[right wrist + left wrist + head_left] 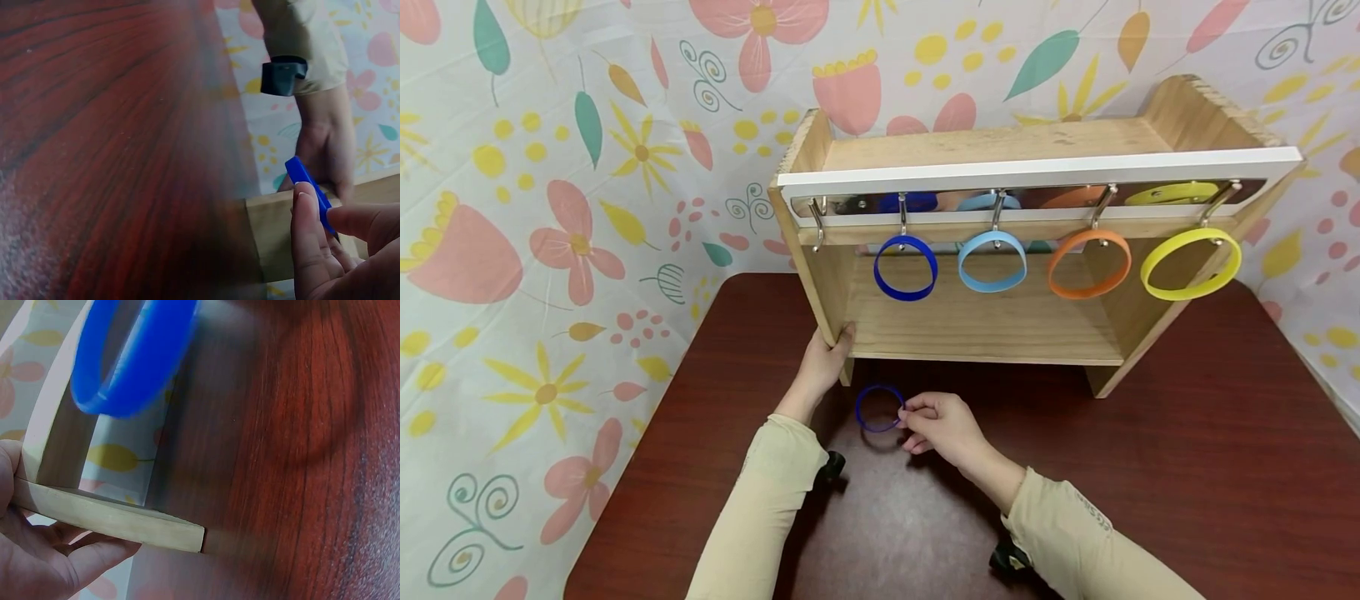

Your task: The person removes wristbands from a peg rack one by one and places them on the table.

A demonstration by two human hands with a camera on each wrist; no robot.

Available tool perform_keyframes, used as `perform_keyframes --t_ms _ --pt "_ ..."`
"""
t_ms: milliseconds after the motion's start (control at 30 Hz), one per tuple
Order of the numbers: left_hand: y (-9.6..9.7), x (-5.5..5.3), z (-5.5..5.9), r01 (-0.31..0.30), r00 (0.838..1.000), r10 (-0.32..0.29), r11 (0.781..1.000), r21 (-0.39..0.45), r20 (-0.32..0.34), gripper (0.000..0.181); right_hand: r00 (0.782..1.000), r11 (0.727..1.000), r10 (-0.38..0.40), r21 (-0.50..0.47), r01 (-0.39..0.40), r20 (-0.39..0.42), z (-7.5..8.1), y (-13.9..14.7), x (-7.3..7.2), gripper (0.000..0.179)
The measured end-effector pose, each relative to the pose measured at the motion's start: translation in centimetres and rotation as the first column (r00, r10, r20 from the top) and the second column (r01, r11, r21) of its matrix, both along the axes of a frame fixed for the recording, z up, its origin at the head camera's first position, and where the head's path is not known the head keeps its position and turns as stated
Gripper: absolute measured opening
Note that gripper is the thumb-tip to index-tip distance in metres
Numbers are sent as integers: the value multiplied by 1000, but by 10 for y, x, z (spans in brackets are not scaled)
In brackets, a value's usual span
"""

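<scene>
My right hand point(943, 425) pinches a dark blue silicone wristband point(859, 414) at its right side, between thumb and fingers. The band is held over the table in front of the wooden shelf point(985, 321). In the right wrist view, the same wristband point(309, 190) shows nearly edge-on between the fingertips point(304, 195) and thumb. My left hand point(822, 364) grips the lower left side panel of the shelf, thumb on the inner face. Part of that left hand point(37, 556) appears behind the wood in the left wrist view, where the blue wristband point(147, 369) looms large.
Metal hooks line a white-edged rail point(1037, 171) across the shelf top. From them hang a blue band point(906, 295), a light blue band point(992, 286), an orange band point(1090, 290) and a yellow band point(1191, 292). A dark red wooden table point(1210, 467) lies below, with floral cloth point(565, 375) behind.
</scene>
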State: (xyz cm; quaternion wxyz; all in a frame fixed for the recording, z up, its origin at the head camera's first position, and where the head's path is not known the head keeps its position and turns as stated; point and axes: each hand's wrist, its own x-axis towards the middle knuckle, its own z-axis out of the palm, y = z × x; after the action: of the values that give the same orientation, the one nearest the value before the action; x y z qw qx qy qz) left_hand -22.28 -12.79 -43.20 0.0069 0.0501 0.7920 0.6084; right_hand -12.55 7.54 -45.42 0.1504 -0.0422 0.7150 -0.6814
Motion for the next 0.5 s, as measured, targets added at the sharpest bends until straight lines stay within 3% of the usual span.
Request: perform_keyframes --t_ms 200,500 --pt "3 15 24 14 1000 -14 1000 -21 10 40 998 999 -25 34 23 53 -6 -6 -3 21" --pt "5 18 27 8 1000 -8 1000 0 1 40 998 997 -47 70 45 40 -8 -12 -5 21"
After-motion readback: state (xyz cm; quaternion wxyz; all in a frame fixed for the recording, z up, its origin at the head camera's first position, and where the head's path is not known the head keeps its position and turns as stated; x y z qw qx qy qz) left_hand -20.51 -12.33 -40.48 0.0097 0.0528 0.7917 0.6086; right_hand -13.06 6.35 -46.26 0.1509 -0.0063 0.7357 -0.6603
